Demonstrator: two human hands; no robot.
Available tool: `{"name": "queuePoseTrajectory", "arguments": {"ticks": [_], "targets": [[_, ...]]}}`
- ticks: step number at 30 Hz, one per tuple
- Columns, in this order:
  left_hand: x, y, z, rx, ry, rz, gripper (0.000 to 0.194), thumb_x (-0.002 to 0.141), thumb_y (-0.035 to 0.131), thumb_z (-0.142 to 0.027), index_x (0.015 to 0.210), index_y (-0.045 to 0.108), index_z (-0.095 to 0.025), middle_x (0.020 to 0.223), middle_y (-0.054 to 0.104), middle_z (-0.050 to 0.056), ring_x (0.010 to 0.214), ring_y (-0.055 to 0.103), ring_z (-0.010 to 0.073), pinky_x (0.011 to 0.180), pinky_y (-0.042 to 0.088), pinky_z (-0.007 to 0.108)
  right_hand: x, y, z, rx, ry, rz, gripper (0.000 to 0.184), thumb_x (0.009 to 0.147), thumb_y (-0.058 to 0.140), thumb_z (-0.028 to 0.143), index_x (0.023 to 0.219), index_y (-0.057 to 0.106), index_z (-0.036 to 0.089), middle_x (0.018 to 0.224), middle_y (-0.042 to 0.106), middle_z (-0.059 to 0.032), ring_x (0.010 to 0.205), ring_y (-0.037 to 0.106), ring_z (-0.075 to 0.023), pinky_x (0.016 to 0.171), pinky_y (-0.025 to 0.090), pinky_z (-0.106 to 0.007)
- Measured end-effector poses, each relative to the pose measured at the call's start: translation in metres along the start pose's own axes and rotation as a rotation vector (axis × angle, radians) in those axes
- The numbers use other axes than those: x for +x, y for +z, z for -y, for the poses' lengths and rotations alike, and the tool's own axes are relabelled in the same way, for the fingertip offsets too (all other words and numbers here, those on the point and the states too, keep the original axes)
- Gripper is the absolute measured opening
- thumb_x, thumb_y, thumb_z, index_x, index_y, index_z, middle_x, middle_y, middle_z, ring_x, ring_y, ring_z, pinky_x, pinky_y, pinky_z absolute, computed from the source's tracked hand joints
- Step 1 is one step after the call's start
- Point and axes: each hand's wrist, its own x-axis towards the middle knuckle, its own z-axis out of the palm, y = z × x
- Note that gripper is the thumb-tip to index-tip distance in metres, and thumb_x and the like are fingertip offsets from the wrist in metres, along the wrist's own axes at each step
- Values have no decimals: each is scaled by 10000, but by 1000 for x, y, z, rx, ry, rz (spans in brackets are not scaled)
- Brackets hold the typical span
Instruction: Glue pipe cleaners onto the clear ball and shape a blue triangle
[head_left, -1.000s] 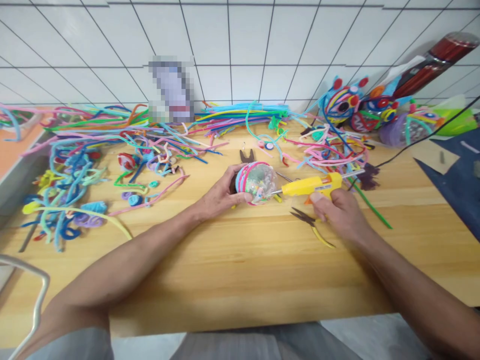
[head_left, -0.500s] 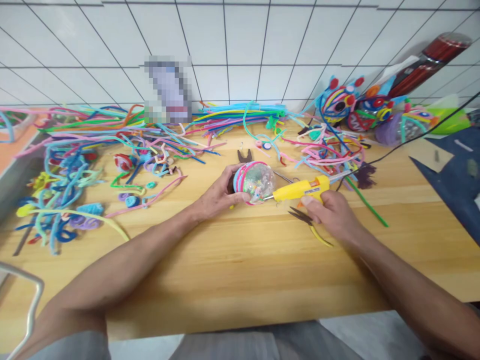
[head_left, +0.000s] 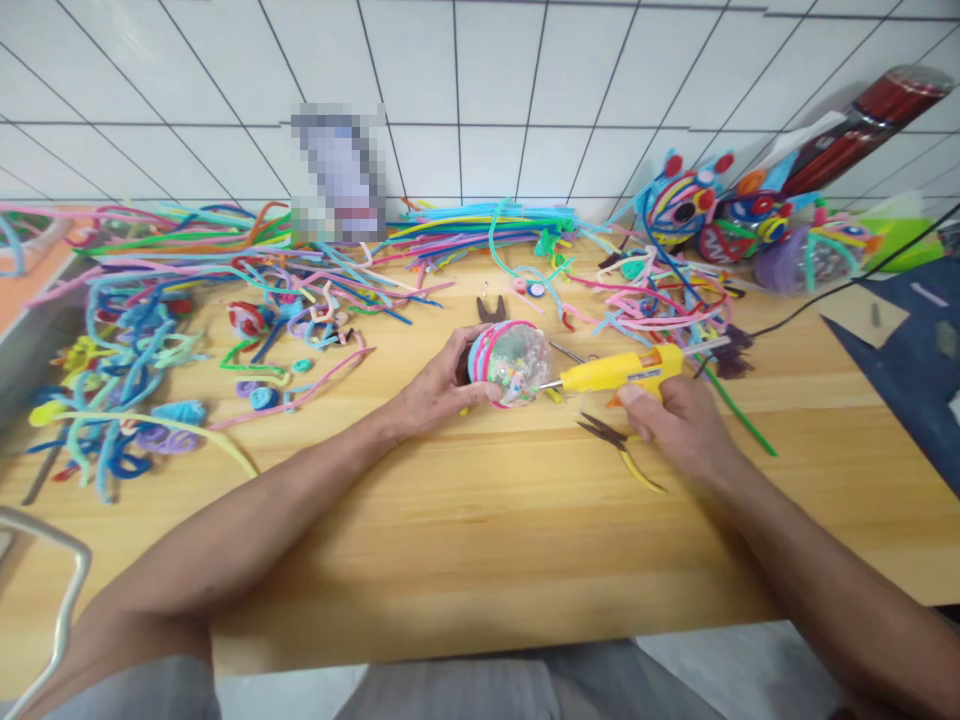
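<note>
My left hand [head_left: 439,390] is closed around a clear ball [head_left: 517,362] filled with small coloured bits and wrapped on its left side with pink and blue pipe cleaners. My right hand [head_left: 679,425] grips a yellow glue gun [head_left: 619,372] by its handle. The gun's metal nozzle points left and meets the right side of the ball. Both rest low over the wooden table [head_left: 480,520]. Small yellow-handled pliers [head_left: 622,450] lie on the table just under my right hand.
Heaps of coloured pipe cleaners [head_left: 225,270] cover the left and back of the table. Finished pipe-cleaner figures [head_left: 720,215] stand at the back right. A black cord [head_left: 847,285] runs right from the gun. A dark blue sheet [head_left: 915,370] lies far right.
The glue gun first slid left against the ball, then drew back slightly to the right with my right hand. My left hand and the ball stayed put.
</note>
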Motion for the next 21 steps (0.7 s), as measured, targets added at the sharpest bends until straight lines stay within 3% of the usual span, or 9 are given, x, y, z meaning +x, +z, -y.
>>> {"name": "queuePoseTrajectory", "arguments": {"ticks": [21], "targets": [[-1,-1,-3,5,-1,9,761,872,829,-497,1499,471,-258,1525,546,125,1400,552,313,1177,482,439,1,1,-5,-45,-16,16,553,924,537,655,542,474,261,466,473,-4,486,436,-161,515,310,-343]]}}
